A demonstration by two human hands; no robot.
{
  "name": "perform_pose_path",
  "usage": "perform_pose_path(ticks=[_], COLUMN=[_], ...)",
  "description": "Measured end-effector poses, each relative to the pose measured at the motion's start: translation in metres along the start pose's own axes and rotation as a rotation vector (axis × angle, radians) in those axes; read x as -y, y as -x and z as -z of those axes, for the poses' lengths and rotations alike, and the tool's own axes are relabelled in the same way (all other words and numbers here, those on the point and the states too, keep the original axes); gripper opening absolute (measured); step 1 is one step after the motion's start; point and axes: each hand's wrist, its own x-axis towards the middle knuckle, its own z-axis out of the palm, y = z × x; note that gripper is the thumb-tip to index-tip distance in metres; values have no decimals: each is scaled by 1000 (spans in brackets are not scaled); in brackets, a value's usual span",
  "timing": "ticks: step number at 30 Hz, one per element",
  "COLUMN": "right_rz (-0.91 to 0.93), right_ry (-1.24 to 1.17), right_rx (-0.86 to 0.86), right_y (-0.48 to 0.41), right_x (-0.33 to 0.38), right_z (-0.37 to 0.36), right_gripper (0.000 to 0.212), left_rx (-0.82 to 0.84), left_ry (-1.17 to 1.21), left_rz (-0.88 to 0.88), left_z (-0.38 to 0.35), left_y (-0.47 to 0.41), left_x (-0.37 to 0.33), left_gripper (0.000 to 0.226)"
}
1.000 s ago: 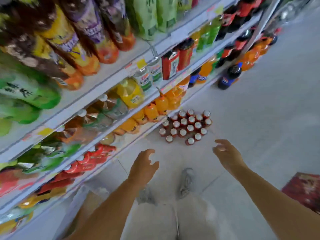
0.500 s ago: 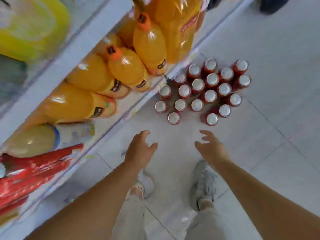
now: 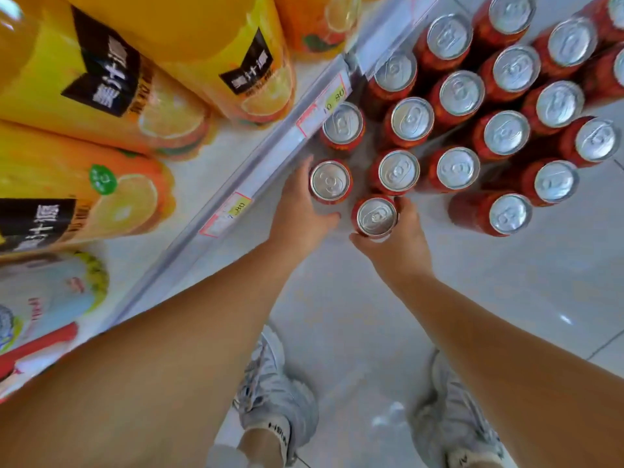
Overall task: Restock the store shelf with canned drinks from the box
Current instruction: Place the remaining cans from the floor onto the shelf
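My left hand (image 3: 299, 211) gripped a can (image 3: 330, 180) just beside the shelf (image 3: 263, 157), my right hand (image 3: 400, 243) a second can (image 3: 376, 216) farther from it; I judged lifting both straight up would spare neighbouring cans (image 3: 398, 170).

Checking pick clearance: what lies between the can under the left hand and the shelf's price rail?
The left hand has its fingers wrapped round the can there, beside the price rail; the head view shows it.

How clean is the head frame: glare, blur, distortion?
Head view: red cans sharp, mild sheen on lids; orange juice bottles at left soft and stretched by the wide lens; small glint on the floor tiles; left hand and right hand crisp.
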Motion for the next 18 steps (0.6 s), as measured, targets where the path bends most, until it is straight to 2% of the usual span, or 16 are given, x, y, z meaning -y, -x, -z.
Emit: perform_pose_path(ticks=[4,7,13,18], right_rz=[34,40,42,81], right_ry=[36,59,22,-51], right_rx=[-17,-30,-70,-60], right_y=[-2,3,58,152], right_x=[-4,-2,27,106], right_z=[-1,10,78,180], right_gripper=[72,61,52,55], left_rx=[-64,-83,-64,-87], left_ry=[-21,-44,-29,34], left_rz=[-82,-62,23,55], left_z=[2,10,49,125], left_y=[-6,3,76,180], left_x=[-5,-18,-63,-163], left_gripper=[78,66,65,62])
